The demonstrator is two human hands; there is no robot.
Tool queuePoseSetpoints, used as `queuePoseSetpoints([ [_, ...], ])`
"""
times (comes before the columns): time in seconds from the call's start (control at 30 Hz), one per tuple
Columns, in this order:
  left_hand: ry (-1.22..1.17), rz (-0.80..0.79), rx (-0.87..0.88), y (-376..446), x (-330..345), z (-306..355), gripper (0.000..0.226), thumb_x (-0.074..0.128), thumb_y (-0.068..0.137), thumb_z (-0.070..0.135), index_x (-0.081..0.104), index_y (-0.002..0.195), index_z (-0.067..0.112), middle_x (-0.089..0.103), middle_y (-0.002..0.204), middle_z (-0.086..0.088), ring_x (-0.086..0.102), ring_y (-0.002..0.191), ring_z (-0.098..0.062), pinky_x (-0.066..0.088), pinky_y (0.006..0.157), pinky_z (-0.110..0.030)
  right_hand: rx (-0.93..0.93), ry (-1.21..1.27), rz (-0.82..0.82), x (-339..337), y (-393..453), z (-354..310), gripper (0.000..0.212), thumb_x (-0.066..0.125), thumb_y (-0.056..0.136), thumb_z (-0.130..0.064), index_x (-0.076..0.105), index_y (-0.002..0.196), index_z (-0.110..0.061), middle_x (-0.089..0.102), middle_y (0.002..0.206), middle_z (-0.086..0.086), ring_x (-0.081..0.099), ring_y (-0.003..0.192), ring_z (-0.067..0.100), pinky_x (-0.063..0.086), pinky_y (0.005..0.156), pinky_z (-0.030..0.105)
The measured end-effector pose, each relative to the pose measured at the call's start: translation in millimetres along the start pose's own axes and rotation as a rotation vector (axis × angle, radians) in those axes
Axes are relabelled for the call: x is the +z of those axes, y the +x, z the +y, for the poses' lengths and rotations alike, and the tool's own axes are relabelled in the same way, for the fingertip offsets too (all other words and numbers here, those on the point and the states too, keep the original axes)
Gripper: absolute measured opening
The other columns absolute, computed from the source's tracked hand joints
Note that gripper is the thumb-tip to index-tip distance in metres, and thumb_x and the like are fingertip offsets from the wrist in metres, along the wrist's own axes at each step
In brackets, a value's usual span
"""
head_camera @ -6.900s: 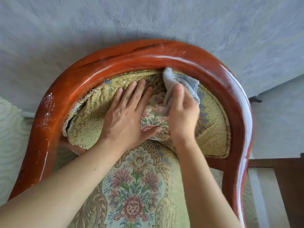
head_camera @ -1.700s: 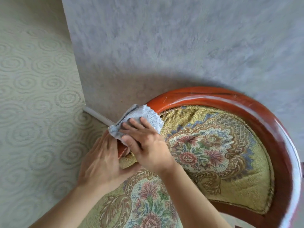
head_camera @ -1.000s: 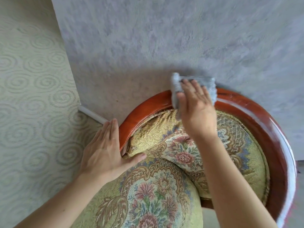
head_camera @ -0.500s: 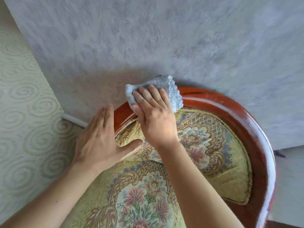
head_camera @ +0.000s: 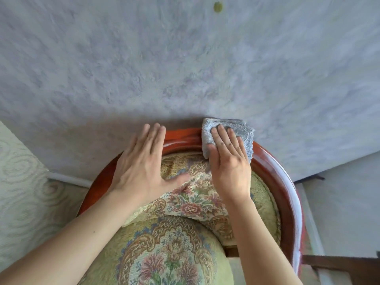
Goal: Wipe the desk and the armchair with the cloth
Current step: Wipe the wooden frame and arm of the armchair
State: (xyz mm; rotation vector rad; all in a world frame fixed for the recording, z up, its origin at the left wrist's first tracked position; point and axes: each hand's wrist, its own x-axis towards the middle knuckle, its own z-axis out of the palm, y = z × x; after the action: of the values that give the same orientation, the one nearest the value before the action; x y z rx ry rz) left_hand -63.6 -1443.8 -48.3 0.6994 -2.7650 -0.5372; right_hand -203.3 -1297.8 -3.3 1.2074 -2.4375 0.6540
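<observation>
The armchair has a glossy red-brown wooden frame (head_camera: 273, 171) curving round a floral, yellow-green upholstered back and seat (head_camera: 168, 249). A folded grey-blue cloth (head_camera: 240, 130) lies on the top of the frame, at the middle of the curve. My right hand (head_camera: 230, 163) presses flat on the cloth, fingers covering its lower half. My left hand (head_camera: 141, 167) lies flat with fingers together on the backrest padding and the frame's top left, just left of the cloth. The desk is not in view.
A textured grey-lilac wall (head_camera: 185, 58) stands right behind the chair, touching the frame's top. A green swirl-patterned wall (head_camera: 22, 192) is at the left with a white skirting strip (head_camera: 67, 178). Dark wooden furniture (head_camera: 337, 264) shows at the lower right.
My right hand slid the cloth along the frame's top from the left part to the middle. My left hand moved up from the chair's left side onto the backrest top.
</observation>
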Motion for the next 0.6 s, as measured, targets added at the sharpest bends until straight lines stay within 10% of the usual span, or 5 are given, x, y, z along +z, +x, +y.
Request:
queuePoseSetpoints([
  [0.4,0.121,-0.058,-0.028,26.9,1.2,32.9,0.122,0.001,0.061,0.106,-0.019,0.158,0.035,-0.007,0.167,0.011,0.004,0.154,-0.045,0.011,0.120,-0.067,0.459,-0.033,0.115,-11.7,-24.5,48.9,0.051,0.029,0.105,-0.034,0.041,0.149,-0.012,0.032,0.159,0.005,0.014,0.151,0.016,0.007,0.125,0.039],
  [0.6,0.247,-0.002,0.022,24.1,4.9,32.4,0.122,0.013,0.068,0.101,0.008,0.163,0.023,0.029,0.166,0.000,0.032,0.141,-0.049,0.027,0.111,-0.068,0.135,0.087,0.043,15.0,-10.0,7.0,0.045,0.041,0.104,-0.029,0.051,0.143,-0.008,0.042,0.153,0.010,0.024,0.149,0.028,0.013,0.124,0.043],
])
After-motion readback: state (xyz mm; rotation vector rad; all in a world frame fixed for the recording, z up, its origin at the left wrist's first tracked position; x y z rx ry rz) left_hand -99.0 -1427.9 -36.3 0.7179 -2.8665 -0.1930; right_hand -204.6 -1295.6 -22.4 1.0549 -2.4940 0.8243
